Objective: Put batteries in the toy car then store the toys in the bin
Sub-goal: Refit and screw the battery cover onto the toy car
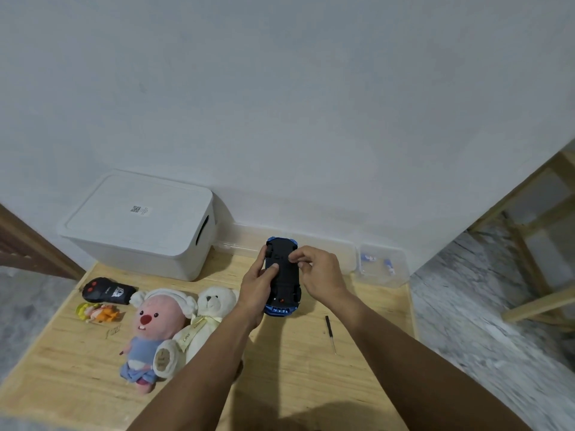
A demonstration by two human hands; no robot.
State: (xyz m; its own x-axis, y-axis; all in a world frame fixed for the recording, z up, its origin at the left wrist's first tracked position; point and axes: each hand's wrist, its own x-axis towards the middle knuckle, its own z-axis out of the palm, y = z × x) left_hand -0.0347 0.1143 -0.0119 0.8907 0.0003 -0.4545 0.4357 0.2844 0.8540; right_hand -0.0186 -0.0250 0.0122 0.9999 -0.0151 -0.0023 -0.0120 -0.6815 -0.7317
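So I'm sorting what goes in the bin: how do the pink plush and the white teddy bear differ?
The pink plush is pink, wears blue clothes and lies fully in view; the white teddy bear is cream with a pale ribbon, partly hidden under the left arm. Both lie face up, side by side on the wooden table.

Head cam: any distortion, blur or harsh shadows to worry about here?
Head view: wide-angle bending shows at the table edges and the white bin; the floor at right is smeared; soft arm shadows fall on the wood near the bottom; the toy car underside is dark, detail hard to read; no glare.
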